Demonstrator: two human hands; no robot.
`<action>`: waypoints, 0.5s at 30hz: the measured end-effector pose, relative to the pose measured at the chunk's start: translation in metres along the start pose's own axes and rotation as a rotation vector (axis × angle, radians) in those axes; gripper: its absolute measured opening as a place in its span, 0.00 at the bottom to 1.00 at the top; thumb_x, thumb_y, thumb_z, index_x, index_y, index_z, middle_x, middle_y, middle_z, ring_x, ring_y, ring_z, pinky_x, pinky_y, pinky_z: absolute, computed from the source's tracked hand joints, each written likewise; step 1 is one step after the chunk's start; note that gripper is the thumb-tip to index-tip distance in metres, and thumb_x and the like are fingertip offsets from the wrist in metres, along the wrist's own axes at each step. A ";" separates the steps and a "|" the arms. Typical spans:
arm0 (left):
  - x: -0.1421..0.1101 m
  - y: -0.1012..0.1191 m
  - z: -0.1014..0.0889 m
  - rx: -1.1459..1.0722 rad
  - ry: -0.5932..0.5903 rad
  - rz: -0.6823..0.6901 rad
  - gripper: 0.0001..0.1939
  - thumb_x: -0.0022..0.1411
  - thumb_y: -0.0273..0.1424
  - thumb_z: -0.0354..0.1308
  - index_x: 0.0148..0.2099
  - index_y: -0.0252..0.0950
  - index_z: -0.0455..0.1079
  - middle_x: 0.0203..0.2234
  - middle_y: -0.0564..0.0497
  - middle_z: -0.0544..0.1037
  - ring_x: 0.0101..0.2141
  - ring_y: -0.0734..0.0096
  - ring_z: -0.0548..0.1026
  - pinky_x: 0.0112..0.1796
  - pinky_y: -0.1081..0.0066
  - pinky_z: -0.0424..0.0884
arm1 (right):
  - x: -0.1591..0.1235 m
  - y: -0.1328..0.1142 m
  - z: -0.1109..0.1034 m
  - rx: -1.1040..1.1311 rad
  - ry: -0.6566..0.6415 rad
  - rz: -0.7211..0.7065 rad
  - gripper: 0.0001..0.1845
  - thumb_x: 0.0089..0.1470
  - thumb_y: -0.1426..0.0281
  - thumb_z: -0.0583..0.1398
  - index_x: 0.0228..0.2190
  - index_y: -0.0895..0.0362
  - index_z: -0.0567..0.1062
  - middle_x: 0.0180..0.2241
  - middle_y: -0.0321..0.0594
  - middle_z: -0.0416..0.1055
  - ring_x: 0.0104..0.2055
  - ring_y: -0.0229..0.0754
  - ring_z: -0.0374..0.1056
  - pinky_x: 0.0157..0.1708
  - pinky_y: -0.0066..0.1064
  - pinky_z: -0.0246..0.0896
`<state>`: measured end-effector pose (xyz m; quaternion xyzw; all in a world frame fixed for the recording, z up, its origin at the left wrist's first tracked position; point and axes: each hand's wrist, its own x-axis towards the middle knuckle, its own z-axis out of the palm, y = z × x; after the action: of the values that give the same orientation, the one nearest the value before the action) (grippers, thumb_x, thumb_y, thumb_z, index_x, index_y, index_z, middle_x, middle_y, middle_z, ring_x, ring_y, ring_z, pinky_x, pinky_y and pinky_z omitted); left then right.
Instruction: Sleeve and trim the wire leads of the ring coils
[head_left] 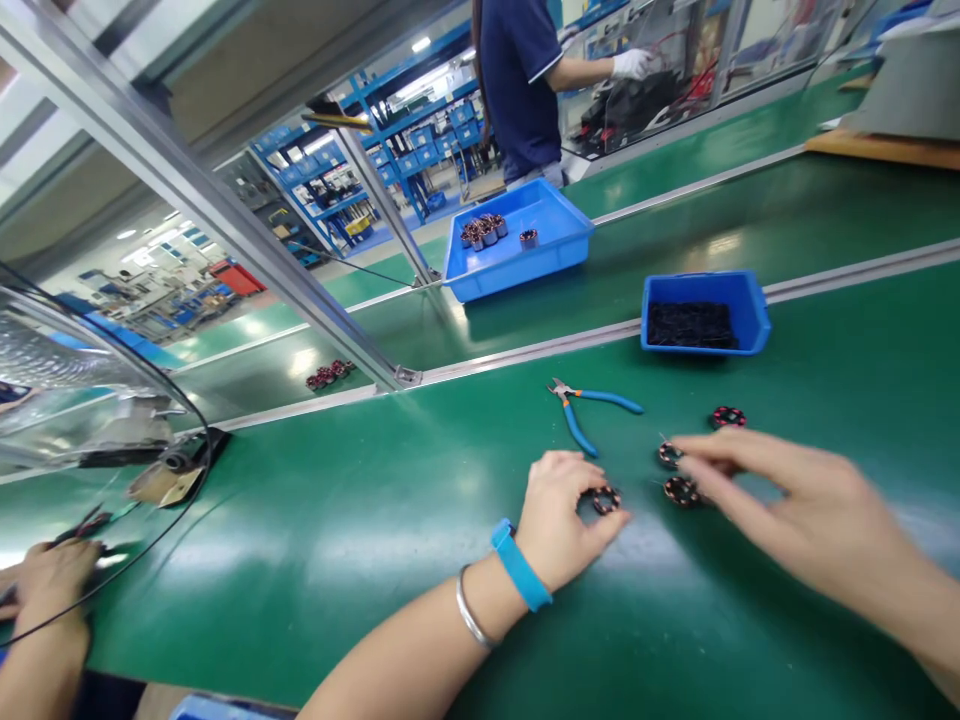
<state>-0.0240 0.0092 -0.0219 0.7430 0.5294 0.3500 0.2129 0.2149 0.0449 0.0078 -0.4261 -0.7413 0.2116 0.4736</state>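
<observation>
My left hand [559, 510], with a blue band and a silver bangle at the wrist, curls its fingers and thumb round a small copper-wound motor stator [606, 499] just above the green bench. To its right, my right hand [795, 490] pinches another wound stator [669, 455] at its fingertips; a thin wire end sticks up from it. Just below the right thumb is a third stator [681, 491], partly covered by the hand. Behind the right fingers lies one with pinkish-red marks [727, 417]. Blue-handled cutters [581, 405] lie with jaws apart beyond my left hand.
A small blue bin [705, 345] holds black strips. Behind it, a larger blue tray [517, 275] contains several stators. More stators [330, 374] lie by the metal post [300, 270]. Another person's hand [56, 575] works at far left; a gloved co-worker [525, 90] stands opposite.
</observation>
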 end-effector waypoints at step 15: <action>0.093 0.028 0.032 0.073 -0.352 0.076 0.24 0.55 0.29 0.72 0.55 0.40 0.77 0.46 0.46 0.87 0.50 0.48 0.82 0.59 0.45 0.77 | 0.023 0.028 -0.013 0.080 0.224 0.295 0.18 0.53 0.50 0.69 0.35 0.50 0.86 0.28 0.38 0.84 0.28 0.48 0.82 0.33 0.39 0.82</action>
<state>0.0360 0.0881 0.0036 0.8196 0.4676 0.2027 0.2616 0.2345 0.0786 0.0058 -0.5318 -0.6045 0.2591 0.5335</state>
